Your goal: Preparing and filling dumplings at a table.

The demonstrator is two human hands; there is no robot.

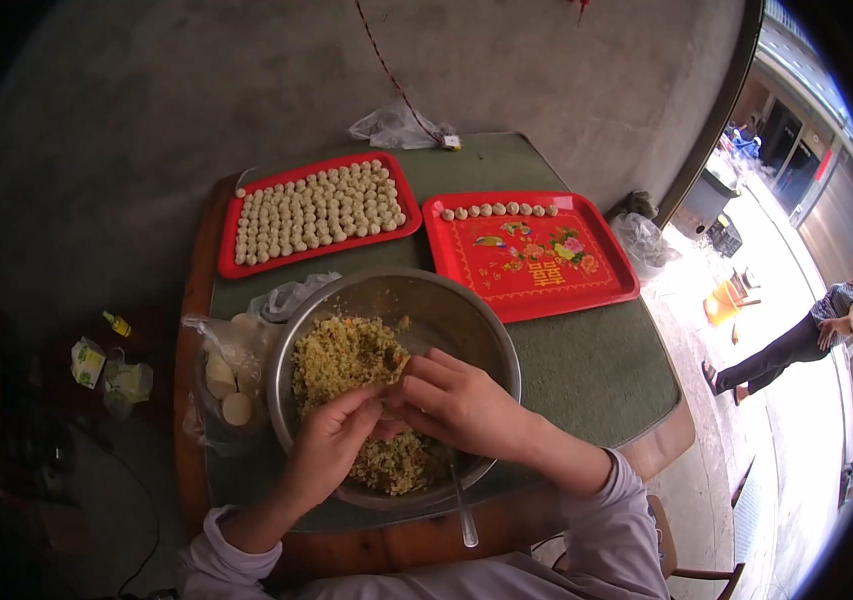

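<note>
My left hand (327, 445) and my right hand (462, 405) meet over a big steel bowl (503, 350), fingertips pinched together around a small dumpling that the fingers mostly hide. Chopped yellow-green filling (342, 355) lies in the bowl under them. A metal spoon (465, 512) leans over the near rim, its handle pointing toward me. Left of the bowl, round pale dough wrappers (237, 408) sit in a clear plastic bag (209, 435). Rows of small round dumplings (317, 212) fill much of a red tray (414, 208) at the back left.
A second red tray (537, 305), printed with flowers, holds one row of dumplings (500, 210) along its far edge. The green-topped table (587, 370) stands against a grey wall. Plastic bags (642, 240) lie beyond its right corner. A person (817, 325) stands outside by an orange bucket (723, 302).
</note>
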